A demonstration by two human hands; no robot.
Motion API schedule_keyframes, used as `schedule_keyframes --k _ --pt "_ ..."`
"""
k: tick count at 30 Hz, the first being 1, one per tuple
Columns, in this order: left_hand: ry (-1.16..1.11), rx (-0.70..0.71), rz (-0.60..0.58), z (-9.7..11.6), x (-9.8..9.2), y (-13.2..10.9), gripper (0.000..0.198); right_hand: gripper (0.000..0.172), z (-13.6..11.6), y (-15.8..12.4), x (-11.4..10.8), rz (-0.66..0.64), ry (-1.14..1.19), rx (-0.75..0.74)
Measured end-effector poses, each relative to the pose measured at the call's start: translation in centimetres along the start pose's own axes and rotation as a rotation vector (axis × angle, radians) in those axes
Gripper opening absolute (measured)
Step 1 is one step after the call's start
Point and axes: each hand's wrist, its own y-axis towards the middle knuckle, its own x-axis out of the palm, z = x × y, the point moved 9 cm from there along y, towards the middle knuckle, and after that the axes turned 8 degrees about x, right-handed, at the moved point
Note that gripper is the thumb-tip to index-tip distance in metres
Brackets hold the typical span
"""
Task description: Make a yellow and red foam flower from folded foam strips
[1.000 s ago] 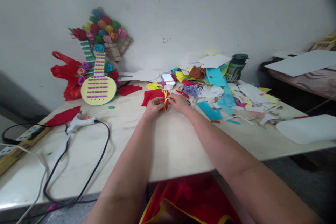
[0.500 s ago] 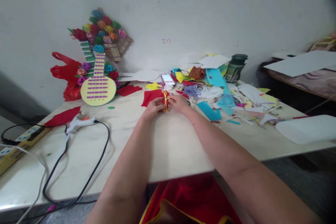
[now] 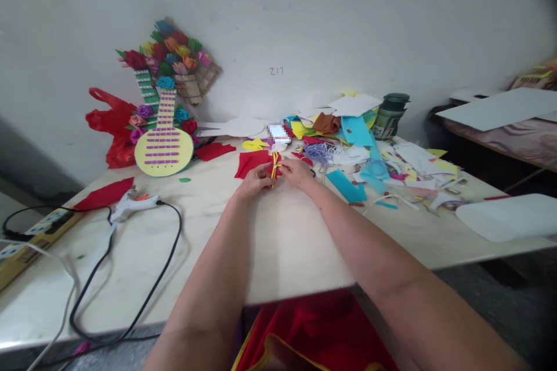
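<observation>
Both my hands meet at the far middle of the pale table (image 3: 282, 243). My left hand (image 3: 256, 179) and my right hand (image 3: 298, 171) are closed, pinching between them a small red and yellow foam piece (image 3: 274, 166) bound with yellow strips. Just behind it lies a flat red foam sheet (image 3: 250, 161). A heap of coloured foam and paper scraps (image 3: 369, 151) spreads to the right of my right hand.
A white glue gun (image 3: 130, 204) with a black cord (image 3: 143, 278) lies at the left, near a power strip (image 3: 30, 237). A foam guitar with paper flowers (image 3: 163, 122) and a red bag (image 3: 108, 127) lean on the wall. A dark green jar (image 3: 389, 113) stands at the back.
My hands stay together on the red and yellow piece with only small finger movement. The view has tilted slightly upward.
</observation>
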Motion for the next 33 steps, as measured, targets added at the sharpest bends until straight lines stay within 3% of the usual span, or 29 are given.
schedule_keyframes --k 18,33 --pt "0.016 0.019 -0.056 0.05 0.08 -0.34 0.066 0.028 0.08 0.27 -0.02 0.037 0.028 -0.060" --pt "-0.096 0.001 0.000 -0.10 -0.53 -0.58 0.060 0.028 0.09 0.18 -0.03 0.027 0.032 -0.052"
